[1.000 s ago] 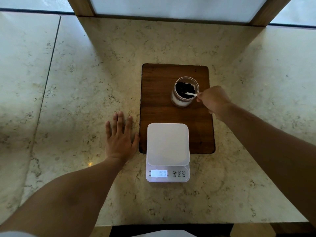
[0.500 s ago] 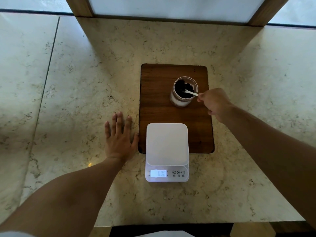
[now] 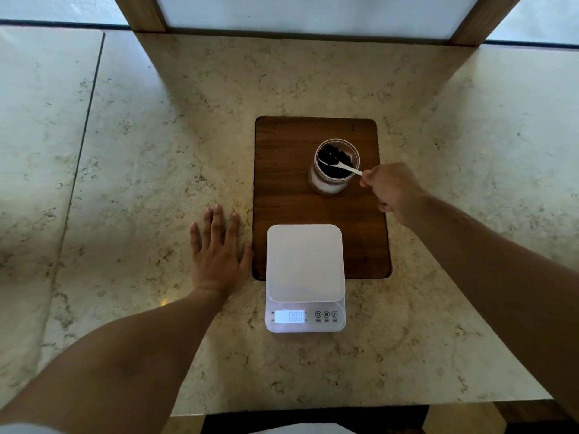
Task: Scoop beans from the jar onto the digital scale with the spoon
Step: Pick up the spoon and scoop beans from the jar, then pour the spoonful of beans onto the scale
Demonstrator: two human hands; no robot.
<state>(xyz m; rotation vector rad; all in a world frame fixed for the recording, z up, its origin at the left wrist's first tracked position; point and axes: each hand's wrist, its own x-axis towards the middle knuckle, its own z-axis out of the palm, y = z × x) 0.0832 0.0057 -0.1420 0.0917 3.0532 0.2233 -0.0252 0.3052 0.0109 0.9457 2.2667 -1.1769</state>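
Observation:
An open glass jar (image 3: 326,183) with dark beans (image 3: 332,158) stands on a brown wooden board (image 3: 288,195). My right hand (image 3: 393,191) pinches the handle of a small white spoon (image 3: 343,166). The spoon's bowl rests over the jar's mouth with a few dark beans on it. A white digital scale (image 3: 304,264) sits at the board's near edge, its platform bare and its display lit. My left hand (image 3: 217,255) lies flat on the stone counter just left of the board, fingers spread.
The pale marble counter (image 3: 141,151) runs wide on all sides. Two wooden posts (image 3: 141,12) frame a bright panel at the back. The counter's near edge lies below the scale.
The spoon's bowl has risen from inside the jar to its mouth, now carrying beans. My right hand shifted slightly. My left hand stayed flat.

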